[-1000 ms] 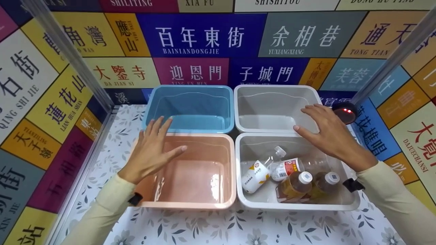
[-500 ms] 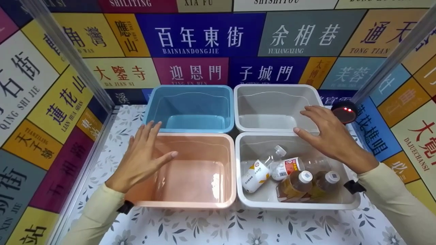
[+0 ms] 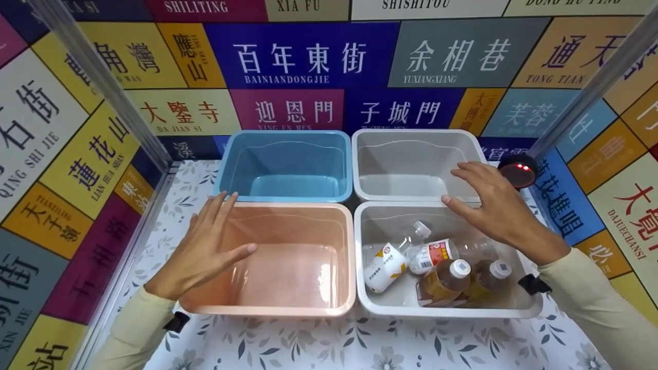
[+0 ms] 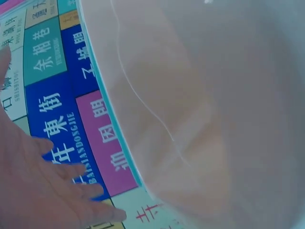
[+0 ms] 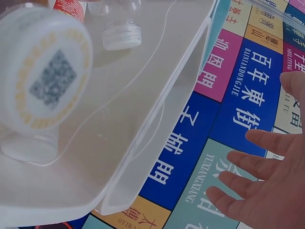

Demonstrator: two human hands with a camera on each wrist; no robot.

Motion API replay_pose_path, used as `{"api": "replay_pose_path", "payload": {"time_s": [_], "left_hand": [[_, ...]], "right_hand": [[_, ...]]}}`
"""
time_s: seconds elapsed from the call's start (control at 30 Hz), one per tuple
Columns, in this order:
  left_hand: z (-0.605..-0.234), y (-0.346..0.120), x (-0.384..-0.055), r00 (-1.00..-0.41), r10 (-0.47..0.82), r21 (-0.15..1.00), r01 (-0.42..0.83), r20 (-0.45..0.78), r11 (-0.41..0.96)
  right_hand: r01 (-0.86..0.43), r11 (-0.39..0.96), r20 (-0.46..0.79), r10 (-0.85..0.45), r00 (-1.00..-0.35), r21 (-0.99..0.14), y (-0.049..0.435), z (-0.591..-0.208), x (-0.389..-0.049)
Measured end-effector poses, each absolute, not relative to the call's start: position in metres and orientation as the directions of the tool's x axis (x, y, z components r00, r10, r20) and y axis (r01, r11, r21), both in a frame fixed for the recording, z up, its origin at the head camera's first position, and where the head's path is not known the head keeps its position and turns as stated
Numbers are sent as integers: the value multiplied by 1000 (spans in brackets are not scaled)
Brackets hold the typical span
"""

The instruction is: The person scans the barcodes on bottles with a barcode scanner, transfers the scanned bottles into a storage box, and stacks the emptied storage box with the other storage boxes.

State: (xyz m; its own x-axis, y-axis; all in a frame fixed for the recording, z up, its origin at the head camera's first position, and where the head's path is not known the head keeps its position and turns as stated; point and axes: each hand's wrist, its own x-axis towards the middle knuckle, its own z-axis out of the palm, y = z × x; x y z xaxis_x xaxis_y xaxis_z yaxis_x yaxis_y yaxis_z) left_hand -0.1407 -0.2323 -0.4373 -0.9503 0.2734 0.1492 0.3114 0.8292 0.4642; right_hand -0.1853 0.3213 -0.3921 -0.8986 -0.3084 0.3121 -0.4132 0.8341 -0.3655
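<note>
My left hand (image 3: 198, 252) hovers over the left side of the pink bin (image 3: 347, 257), fingers spread and holding nothing. Above the right side of the front grey bin (image 3: 362, 303) is my right hand (image 3: 496, 210), its fingers stretched out and also holding nothing. Inside that bin lie a clear bottle with a white and yellow label (image 3: 388, 267) and a clear bottle with a red and white label (image 3: 434, 256). Two bottles of brown drink with white caps, a left one (image 3: 444, 282) and a right one (image 3: 488, 282), stand nearer its front right.
A blue bin (image 3: 288, 192) stands behind the pink one, and a second grey bin (image 3: 401, 190) stands behind the front grey one. A round black device with red lights (image 3: 518, 172) is beyond my right hand. Sign-printed walls (image 3: 303, 56) enclose the flower-patterned tabletop (image 3: 288, 344).
My left hand has moved left and a little toward me, away from the middle of the pink bin. The right hand and the bottles have hardly moved.
</note>
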Motion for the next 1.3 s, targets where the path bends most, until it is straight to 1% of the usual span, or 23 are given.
{"api": "replay_pose_path", "payload": {"time_s": [0.13,0.23,0.47,0.6,0.83,1.1,1.2,1.3], "left_hand": [[-444,-241,-138,-944,293,475,331,153,816],[-450,-247,-136,-950,276,497,311,146,810],[-462,-262,-129,-955,257,550,295,147,782],[-465,-269,-125,-957,257,574,287,135,767],[-473,-282,-119,-964,251,676,243,89,695],[-483,-297,-112,-962,255,720,242,93,651],[-486,-301,-110,-962,263,767,218,67,603],[-489,-305,-108,-965,259,786,198,50,586]], "right_hand": [[-400,841,300,-300,-905,-365,321,-393,-185],[-395,844,295,-298,-908,-363,320,-394,-186],[-444,825,327,-337,-883,-350,319,-396,-190],[-436,826,318,-332,-888,-357,318,-396,-191],[-405,832,286,-310,-907,-380,316,-398,-188],[-417,831,284,-326,-901,-368,315,-400,-192],[-415,829,279,-327,-903,-374,315,-402,-192],[-423,828,284,-333,-899,-368,315,-404,-192]]}}
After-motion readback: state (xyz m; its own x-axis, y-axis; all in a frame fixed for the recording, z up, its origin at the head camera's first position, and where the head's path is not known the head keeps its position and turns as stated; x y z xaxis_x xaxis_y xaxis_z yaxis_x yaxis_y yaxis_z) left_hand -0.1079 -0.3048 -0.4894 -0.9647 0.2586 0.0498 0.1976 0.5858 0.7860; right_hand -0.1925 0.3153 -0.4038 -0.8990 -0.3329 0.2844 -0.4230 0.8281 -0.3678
